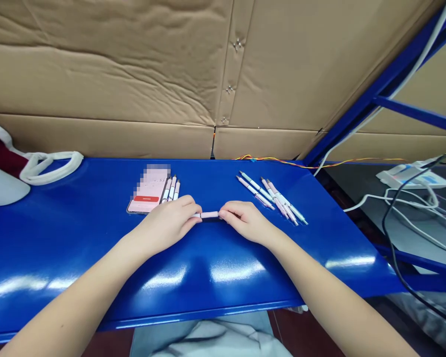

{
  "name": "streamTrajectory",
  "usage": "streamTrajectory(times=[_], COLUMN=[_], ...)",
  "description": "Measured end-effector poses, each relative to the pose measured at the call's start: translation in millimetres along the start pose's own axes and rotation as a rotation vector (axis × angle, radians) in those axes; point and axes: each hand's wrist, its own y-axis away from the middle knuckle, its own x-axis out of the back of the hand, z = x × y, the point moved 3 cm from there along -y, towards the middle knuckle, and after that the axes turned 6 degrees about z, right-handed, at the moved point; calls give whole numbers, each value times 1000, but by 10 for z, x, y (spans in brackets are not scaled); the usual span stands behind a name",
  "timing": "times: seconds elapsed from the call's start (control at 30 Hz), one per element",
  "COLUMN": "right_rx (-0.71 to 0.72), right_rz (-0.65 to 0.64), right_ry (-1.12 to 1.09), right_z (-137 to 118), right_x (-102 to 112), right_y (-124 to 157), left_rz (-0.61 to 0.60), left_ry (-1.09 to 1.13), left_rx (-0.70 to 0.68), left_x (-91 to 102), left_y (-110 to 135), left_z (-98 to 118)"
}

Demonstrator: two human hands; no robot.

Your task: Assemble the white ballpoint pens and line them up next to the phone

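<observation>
Both hands are clamped on a pink barrel point(208, 214), the left hand point(166, 224) pinching one end and the right hand point(245, 221) the other, fingertips closed around it. The barrel sits between them, just above the blue table point(67, 243), and gripping from both ends seems to keep it level and steady, though the fingers hide how much of it extends into each hand. The forearms come in from the near edge, with pale cloth point(211, 339) showing below it.

Just past the left hand lies a phone point(147, 192), its screen pixelated (a red bar shows on it), with three pens point(171, 189) right beside it. Past the right hand, a looser bunch of pens point(271, 198) lies angled the same way, perhaps placed apart to keep them within easy reach. At the far left sits a bag point(3, 166) with a white handle point(52, 167). To the right, white cables point(412, 213) trail around a power strip point(412, 176) beyond the table's edge. Along the back run a thin orange wire point(271, 159) and a cardboard wall point(115, 64), with a blue rack frame point(386, 84) rising on the right
</observation>
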Motion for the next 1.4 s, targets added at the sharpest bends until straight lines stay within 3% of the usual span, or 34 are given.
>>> streamTrajectory(times=[0.17, 0.27, 0.67, 1.0, 1.23, 1.4], right_rx=[72, 111, 100, 148, 152, 151], right_rz=[48, 8, -8, 88, 49, 121], right_ry=[84, 123, 258, 289, 293, 317], right_z=[-6, -25, -12, -35, -28, 10], right_x=[37, 37, 11, 1, 37, 109], right_y=[13, 13, 12, 1, -2, -4], left_rz=[2, -4, 17, 19, 27, -39], left_ry=[15, 9, 27, 11, 99, 85], left_rx=[-4, -10, -7, 26, 42, 48], left_x=[-16, -23, -19, -69, -92, -76], left_y=[6, 6, -1, -7, -29, -41], left_z=[-13, -12, -35, 28, 20, -61])
